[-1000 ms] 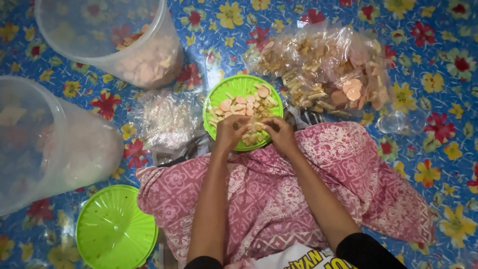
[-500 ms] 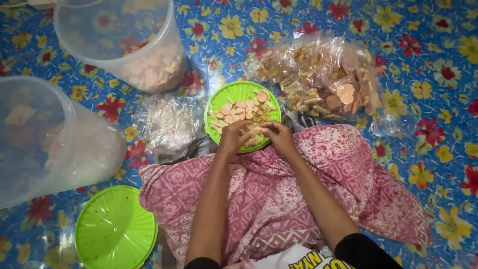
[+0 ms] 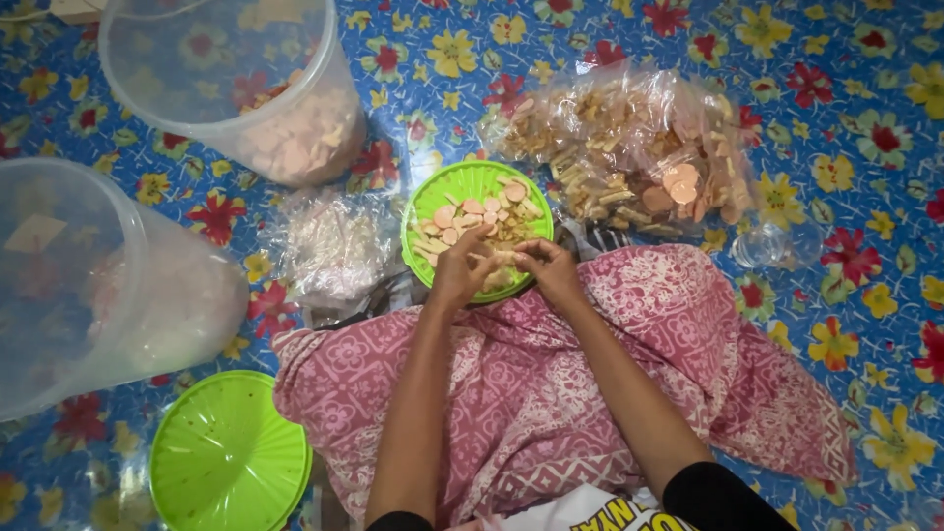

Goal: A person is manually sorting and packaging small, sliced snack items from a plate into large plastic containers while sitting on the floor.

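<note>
Where hands (image 3: 506, 270) meet, round ridged lid (image 3: 438, 202).

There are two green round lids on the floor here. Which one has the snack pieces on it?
The green lid by the hands, above the pink patterned cloth. It carries the pieces; the other green lid, at lower left, has none on it.

Clear snack bag (image 3: 629, 147); smaller clear bag (image 3: 334, 246)

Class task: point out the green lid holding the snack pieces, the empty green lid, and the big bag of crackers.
green lid with snacks (image 3: 447, 192), head view, bare rim
empty green lid (image 3: 228, 454), head view, centre
cracker bag (image 3: 629, 147), head view, middle
</note>
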